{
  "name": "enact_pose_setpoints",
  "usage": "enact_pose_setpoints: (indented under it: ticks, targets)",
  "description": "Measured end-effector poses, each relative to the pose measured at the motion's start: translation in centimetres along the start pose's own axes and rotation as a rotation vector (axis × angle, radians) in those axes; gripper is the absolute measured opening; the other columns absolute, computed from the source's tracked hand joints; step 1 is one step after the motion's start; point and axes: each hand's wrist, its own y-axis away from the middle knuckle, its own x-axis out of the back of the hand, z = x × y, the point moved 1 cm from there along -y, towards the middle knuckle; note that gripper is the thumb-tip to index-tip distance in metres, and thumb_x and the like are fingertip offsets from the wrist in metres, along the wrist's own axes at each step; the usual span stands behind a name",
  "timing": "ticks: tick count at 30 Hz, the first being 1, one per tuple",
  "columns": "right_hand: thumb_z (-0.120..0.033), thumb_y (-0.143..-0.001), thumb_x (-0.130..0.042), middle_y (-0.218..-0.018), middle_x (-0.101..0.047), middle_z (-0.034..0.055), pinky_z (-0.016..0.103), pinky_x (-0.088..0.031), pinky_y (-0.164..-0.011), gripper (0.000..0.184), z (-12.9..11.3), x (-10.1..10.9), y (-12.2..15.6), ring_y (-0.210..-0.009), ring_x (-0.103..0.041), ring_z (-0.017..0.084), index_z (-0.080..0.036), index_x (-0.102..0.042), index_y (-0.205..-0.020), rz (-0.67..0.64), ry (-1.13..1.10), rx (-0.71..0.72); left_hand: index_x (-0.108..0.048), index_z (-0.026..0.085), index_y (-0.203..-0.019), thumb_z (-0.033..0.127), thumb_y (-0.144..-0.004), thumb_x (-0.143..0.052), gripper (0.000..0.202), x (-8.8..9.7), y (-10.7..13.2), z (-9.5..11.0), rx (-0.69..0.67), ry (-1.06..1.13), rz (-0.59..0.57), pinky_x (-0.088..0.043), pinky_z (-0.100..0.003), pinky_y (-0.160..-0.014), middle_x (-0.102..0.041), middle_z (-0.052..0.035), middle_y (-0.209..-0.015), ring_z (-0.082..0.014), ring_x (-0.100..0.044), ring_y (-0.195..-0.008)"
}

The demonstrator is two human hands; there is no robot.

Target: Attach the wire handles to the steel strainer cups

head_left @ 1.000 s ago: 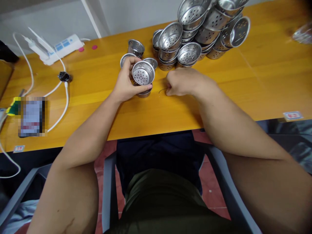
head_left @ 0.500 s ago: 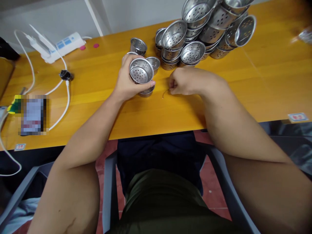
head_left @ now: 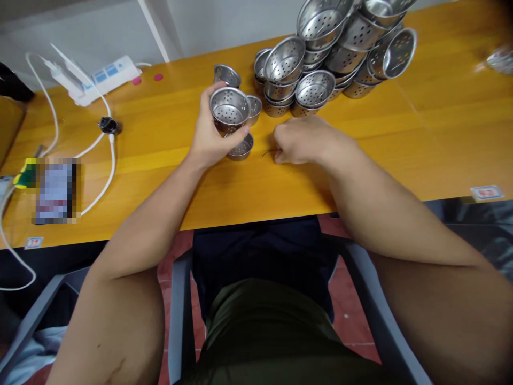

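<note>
My left hand is wrapped round a perforated metal cup, its open mouth tilted toward me. Just below that cup a shallower perforated cup rests on the wooden table. Two more metal cups stand behind it: one to the right and one farther back. My right hand is closed just above the table, in front of the stacked cups. A thin curved strand sticks out from its fingertips; most of what the fingers pinch is hidden.
Several perforated metal cups are piled at the back right against the wall. On the left lie a white power strip, white cables, a black plug and a blurred phone-like object. A clear plastic item lies far right.
My left hand has shifted the held cup slightly left and up, uncovering more of the cup below. My right hand has moved a little left and down with the strand.
</note>
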Motion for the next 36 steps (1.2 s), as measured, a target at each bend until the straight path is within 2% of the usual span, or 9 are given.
enact_pose_setpoints:
  ticks: [4,7,11,15,19,22,27,31,36]
  targets:
    - [-0.03,-0.118,-0.074,-0.123,-0.092,0.0206,0.049,-0.061,-0.09,0.023,0.8,-0.1,-0.3,-0.115,-0.086,0.046,-0.017,-0.092,-0.125,-0.026,0.048,-0.002,-0.043,0.051,-0.189,0.065,-0.102,-0.101,0.105,-0.8,0.2,-1.2,-0.027,0.039,-0.04,-0.062,-0.065,-0.141,-0.072,-0.01,-0.167,-0.0444,-0.068,-0.168]
    - [-0.027,-0.119,-0.064,-0.115,-0.089,0.014,0.047,-0.06,-0.093,0.025,1.8,0.3,-0.3,-0.106,-0.08,0.037,-0.023,-0.088,-0.119,0.082,-0.205,0.047,-0.044,0.055,-0.187,0.06,-0.098,-0.102,0.106,-1.2,0.1,-2.2,0.0,0.107,-0.036,-0.062,-0.068,-0.142,-0.07,-0.0083,-0.171,-0.0448,-0.069,-0.166]
    - [-0.028,-0.125,-0.055,-0.123,-0.089,0.0131,0.046,-0.063,-0.099,0.028,2.8,0.9,0.2,-0.112,-0.075,0.034,-0.027,-0.082,-0.12,0.238,-0.445,0.025,-0.044,0.059,-0.182,0.052,-0.096,-0.103,0.105,-1.3,0.1,-3.4,0.065,0.146,0.0,-0.064,-0.068,-0.142,-0.072,-0.0057,-0.171,-0.0432,-0.071,-0.165]
    - [-0.047,-0.126,-0.074,-0.12,-0.089,0.012,0.044,-0.066,-0.096,0.02,3.5,-0.3,-0.8,-0.107,-0.08,0.032,-0.029,-0.075,-0.116,0.435,-0.6,0.066,-0.051,0.052,-0.175,0.06,-0.099,-0.101,0.091,-2.0,0.0,-5.6,-0.053,0.264,-0.003,-0.068,-0.066,-0.137,-0.073,-0.0079,-0.17,-0.0428,-0.074,-0.162]
    - [-0.072,-0.101,-0.102,-0.088,-0.08,0.0047,0.038,-0.061,-0.061,0.057,4.7,-2.4,-4.1,-0.064,-0.07,0.022,-0.032,-0.062,-0.092,0.783,-1.053,0.419,-0.058,0.044,-0.169,0.071,-0.095,-0.106,0.092,-2.8,-0.3,-7.8,-0.176,0.342,-0.009,-0.07,-0.068,-0.132,-0.075,-0.0118,-0.166,-0.0469,-0.079,-0.155]
    - [-0.076,-0.089,-0.116,-0.083,-0.082,0.0023,0.036,-0.058,-0.047,0.061,5.4,-3.2,-6.1,-0.054,-0.068,0.02,-0.033,-0.073,-0.095,0.824,-1.237,0.568,-0.059,0.044,-0.169,0.078,-0.095,-0.109,0.095,-3.0,-0.5,-8.5,-0.172,0.367,-0.034,-0.073,-0.069,-0.129,-0.078,-0.01,-0.164,-0.0453,-0.08,-0.152]
    - [-0.107,-0.082,-0.11,-0.089,-0.087,0.005,0.038,-0.063,-0.049,0.081,5.4,-3.0,-6.2,-0.055,-0.072,0.021,-0.034,-0.084,-0.106,0.805,-1.311,0.506,-0.065,0.044,-0.164,0.066,-0.09,-0.115,0.092,-2.8,-0.4,-8.4,-0.151,0.405,-0.056,-0.074,-0.074,-0.127,-0.082,-0.0096,-0.159,-0.0463,-0.083,-0.148]
    - [-0.098,-0.091,-0.11,-0.081,-0.081,0.0029,0.039,-0.05,-0.044,0.071,4.8,-3.2,-5.8,-0.05,-0.059,0.019,-0.033,-0.086,-0.105,0.813,-1.258,0.461,-0.065,0.045,-0.167,0.065,-0.09,-0.112,0.093,-2.8,-0.1,-8.1,-0.241,0.438,-0.073,-0.076,-0.071,-0.123,-0.081,-0.0109,-0.161,-0.0469,-0.085,-0.146]
    - [-0.079,-0.106,-0.108,-0.079,-0.07,0.0008,0.038,-0.05,-0.06,0.051,3.9,-3.8,-5.9,-0.065,-0.054,0.02,-0.032,-0.089,-0.108,0.827,-1.073,0.46,-0.067,0.045,-0.168,0.056,-0.09,-0.114,0.092,-2.6,0.2,-7.3,-0.225,0.374,-0.085,-0.077,-0.069,-0.125,-0.079,-0.011,-0.167,-0.0471,-0.082,-0.15]
